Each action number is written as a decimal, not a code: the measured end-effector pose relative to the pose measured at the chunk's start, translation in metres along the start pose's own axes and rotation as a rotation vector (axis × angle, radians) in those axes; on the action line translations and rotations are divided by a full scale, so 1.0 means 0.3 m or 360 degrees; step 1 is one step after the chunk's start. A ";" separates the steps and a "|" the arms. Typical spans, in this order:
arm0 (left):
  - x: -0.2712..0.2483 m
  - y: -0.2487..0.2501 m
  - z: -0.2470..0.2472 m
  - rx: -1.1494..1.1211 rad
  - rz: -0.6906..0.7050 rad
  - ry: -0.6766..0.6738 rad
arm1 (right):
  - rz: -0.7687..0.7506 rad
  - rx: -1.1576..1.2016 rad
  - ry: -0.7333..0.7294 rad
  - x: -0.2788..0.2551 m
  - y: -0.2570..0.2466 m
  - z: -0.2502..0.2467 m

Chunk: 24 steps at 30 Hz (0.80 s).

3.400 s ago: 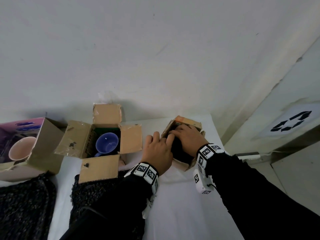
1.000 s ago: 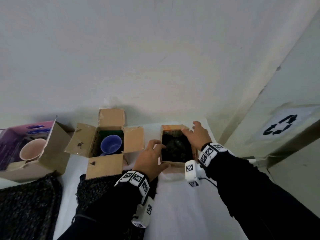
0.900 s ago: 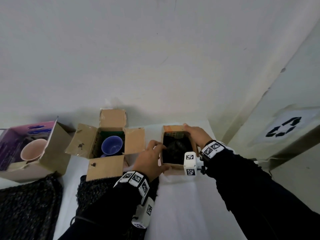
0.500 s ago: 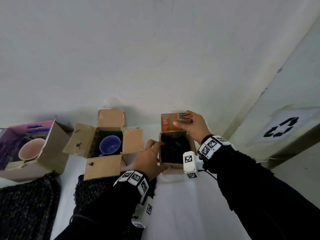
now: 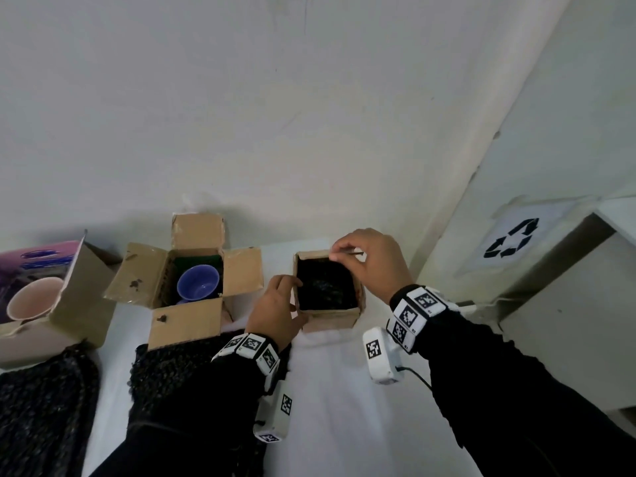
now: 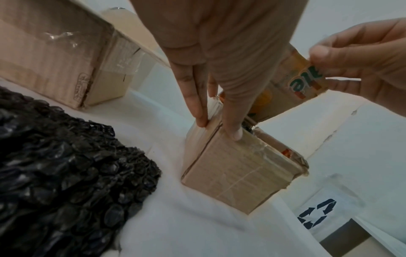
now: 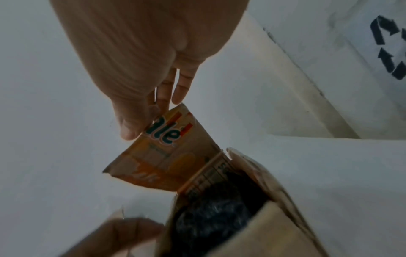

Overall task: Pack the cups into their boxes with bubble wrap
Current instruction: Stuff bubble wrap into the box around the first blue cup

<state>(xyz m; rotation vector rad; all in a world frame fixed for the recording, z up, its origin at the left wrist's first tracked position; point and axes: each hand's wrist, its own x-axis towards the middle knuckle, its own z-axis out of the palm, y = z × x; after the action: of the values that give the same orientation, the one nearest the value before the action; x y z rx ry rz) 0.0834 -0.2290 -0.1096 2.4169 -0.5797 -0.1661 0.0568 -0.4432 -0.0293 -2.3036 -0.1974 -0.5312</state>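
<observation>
The right hand has lifted the far flap of the small cardboard box, which a moment ago lay open and flat against the back. Thumb and fingertips now pinch the flap's free edge, holding it up above the opening; its printed orange face shows in both wrist views. The left hand has stayed where it was at the box's near left corner, thumb on the front wall, straight fingers pressed against the side, steadying it.

Inside the box sits a dark bundle of black bubble wrap. The cup itself cannot be seen, so it is presumably wrapped within. With the flap raised, this box looks ready to be folded shut, the closing step for this cup.

Two cups are not yet packed. A blue cup stands unwrapped in an open brown box just left of the hands, all four flaps spread. A pink cup lies in a purple-printed box at the far left. Loose sheets of black bubble wrap lie in front of them.

Everything rests on a white desk pushed against a plain white wall. To the right, a white bin carries a black recycling symbol.
</observation>
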 end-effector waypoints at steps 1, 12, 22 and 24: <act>-0.001 0.003 0.001 -0.0018 -0.0018 0.0006 | -0.0048 -0.0089 0.0009 -0.029 0.004 0.009; -0.012 0.018 0.015 -0.0134 -0.0067 0.0050 | -0.0202 -0.0599 -0.0153 -0.280 0.088 0.176; -0.015 0.001 0.031 -0.0002 0.0013 0.0049 | -0.0430 -0.0862 -0.0256 -0.344 0.111 0.193; -0.008 0.003 0.038 -0.0025 -0.0024 0.0056 | -0.0329 -0.0792 -0.0203 -0.355 0.107 0.182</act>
<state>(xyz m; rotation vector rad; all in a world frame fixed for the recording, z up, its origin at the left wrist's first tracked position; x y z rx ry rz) 0.0781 -0.2350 -0.1181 2.4045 -0.5424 -0.1334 -0.0126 -0.4256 -0.1304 -2.8244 -0.4070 -0.5874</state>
